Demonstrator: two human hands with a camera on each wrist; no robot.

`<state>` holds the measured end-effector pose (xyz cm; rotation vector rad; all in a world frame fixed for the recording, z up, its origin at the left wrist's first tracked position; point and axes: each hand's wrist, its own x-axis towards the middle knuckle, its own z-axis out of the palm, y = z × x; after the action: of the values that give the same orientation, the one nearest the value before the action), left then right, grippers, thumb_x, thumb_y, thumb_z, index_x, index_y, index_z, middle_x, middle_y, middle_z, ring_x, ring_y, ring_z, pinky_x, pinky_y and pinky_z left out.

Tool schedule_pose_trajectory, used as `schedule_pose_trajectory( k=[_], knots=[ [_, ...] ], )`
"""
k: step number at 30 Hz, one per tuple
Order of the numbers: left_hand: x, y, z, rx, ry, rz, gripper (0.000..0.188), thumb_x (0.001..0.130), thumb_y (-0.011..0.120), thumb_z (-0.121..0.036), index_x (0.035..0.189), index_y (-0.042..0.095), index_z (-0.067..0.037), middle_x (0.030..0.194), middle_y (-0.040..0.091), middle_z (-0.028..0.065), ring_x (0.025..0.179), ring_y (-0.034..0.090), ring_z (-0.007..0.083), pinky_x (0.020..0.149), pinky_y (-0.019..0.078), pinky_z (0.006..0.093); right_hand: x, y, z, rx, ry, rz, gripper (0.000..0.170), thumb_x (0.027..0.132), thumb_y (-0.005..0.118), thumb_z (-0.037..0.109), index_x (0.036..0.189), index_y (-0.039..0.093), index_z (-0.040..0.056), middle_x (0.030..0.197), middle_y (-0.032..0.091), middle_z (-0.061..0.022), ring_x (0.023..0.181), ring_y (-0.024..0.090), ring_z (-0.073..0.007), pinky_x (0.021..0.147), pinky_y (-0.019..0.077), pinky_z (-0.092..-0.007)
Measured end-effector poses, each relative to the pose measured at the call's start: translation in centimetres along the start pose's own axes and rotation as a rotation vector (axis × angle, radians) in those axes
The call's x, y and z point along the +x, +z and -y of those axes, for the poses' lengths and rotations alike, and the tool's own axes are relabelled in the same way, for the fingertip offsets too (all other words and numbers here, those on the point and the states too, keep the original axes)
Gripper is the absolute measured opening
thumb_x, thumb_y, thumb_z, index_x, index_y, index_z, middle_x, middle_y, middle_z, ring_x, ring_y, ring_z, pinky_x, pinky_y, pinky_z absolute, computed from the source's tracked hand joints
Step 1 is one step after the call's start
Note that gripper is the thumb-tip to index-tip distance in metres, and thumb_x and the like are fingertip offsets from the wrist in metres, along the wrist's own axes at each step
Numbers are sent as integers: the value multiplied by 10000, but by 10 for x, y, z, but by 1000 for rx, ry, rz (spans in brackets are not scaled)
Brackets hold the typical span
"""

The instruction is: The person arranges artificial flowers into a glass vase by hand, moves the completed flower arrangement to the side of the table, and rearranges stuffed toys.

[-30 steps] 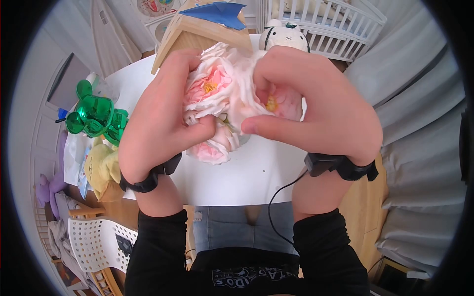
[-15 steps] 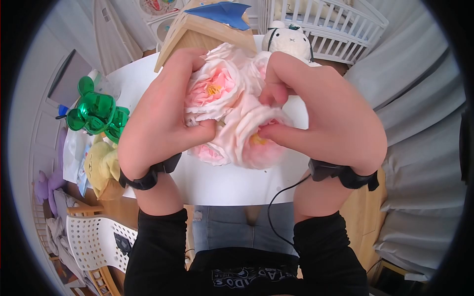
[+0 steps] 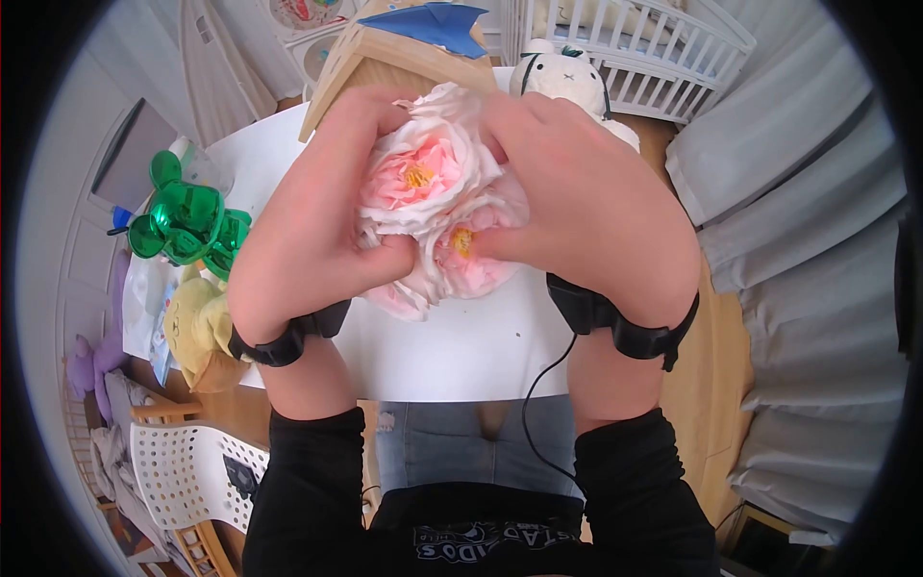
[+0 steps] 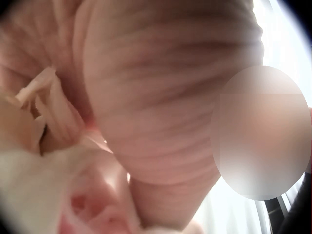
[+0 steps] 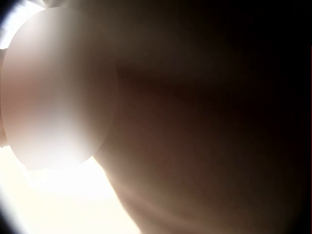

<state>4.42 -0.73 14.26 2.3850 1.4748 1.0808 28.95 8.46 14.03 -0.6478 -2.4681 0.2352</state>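
A bunch of pink-and-white flowers (image 3: 423, 173) with ruffled petals and yellow centres is held between both hands over the table. My left hand (image 3: 308, 212) curls round its left side, thumb at the lower petals. On the right, my right hand (image 3: 601, 197) wraps the bunch, its thumb lying against a lower bloom (image 3: 462, 242) beside the yellow centre. Most of the right fingers are hidden behind the petals. In the left wrist view, pale petals (image 4: 92, 200) lie close under the left palm (image 4: 161, 97). The right wrist view is dark and blurred, mostly filled by the hand.
Behind the flowers on the white table (image 3: 433, 361) stand a wooden house-shaped box (image 3: 385, 77) and a white plush toy (image 3: 567, 82). A shiny green bear figure (image 3: 187, 216) and a yellow plush (image 3: 200, 327) are at the left. A black cable (image 3: 527, 413) runs from the right wrist.
My right hand first moves slightly away as a bloom under its thumb swings down toward the body. It then shifts left, bringing that bloom in against the others. The left hand stays nearly still.
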Motion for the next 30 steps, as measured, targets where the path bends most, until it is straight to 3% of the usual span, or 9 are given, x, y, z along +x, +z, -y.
schedule_pose_trajectory(
  k=[4,10,12,18,20,22,24,27,30],
  knots=[
    [-2,-8,-10,80,12,43,746,704,755,-39,1413,540,48,1606,463,181,1343,587,266,1188,433,354,-3,-23,5,42,77,99,731,656,990,264,1249,621,51,1165,666,-140,1085,649,-381,969,552,-440],
    [-6,11,-45,364,-78,-115,804,705,877,-82,1428,543,28,1618,455,222,1398,580,402,1120,538,459,-14,-35,-11,141,28,-16,759,650,1000,157,1311,641,56,1154,671,-113,1051,672,-311,944,563,-413],
    [-4,20,-44,309,-95,-131,825,674,877,-54,1433,557,-6,1616,453,229,1388,575,445,1123,528,477,-16,-36,-8,67,97,39,595,723,952,141,1234,658,62,1112,682,-114,1025,681,-328,914,564,-417],
    [-9,-10,-36,164,-143,-60,928,707,766,47,1595,514,-58,1653,440,220,1484,516,453,1216,459,471,-25,-46,18,1,145,100,236,868,789,76,1056,651,41,913,692,-129,907,694,-365,789,551,-430],
    [-12,-19,-34,119,-158,-43,946,722,734,64,1628,497,-69,1664,436,218,1509,498,458,1241,434,474,-32,-53,23,-37,168,103,207,866,778,59,1031,654,39,866,686,-127,863,689,-370,765,547,-434],
    [-19,-26,-31,206,-121,-108,911,758,672,93,1625,525,-146,1622,449,227,1352,586,487,1065,553,466,-41,-63,30,-90,195,111,179,864,767,41,1005,657,36,818,679,-124,819,684,-375,740,544,-438],
    [-24,-35,-26,203,-105,-114,901,763,663,89,1628,518,-115,1630,461,225,1432,540,473,1161,483,470,-45,-69,35,-54,257,90,139,882,748,56,1004,683,39,843,728,-134,817,704,-393,736,559,-455],
    [-31,-39,-20,161,-109,-87,881,772,647,92,1626,519,-83,1626,480,222,1499,504,459,1253,416,469,-28,-32,-4,23,308,192,118,904,726,179,911,728,61,800,747,-156,810,728,-420,722,585,-510],
    [-29,-41,-19,79,-76,-74,862,779,638,101,1615,533,-87,1606,493,217,1472,526,454,1241,428,460,-25,33,-49,-283,269,338,195,925,729,215,1034,767,58,948,785,-184,923,747,-418,798,599,-497]
  ],
)
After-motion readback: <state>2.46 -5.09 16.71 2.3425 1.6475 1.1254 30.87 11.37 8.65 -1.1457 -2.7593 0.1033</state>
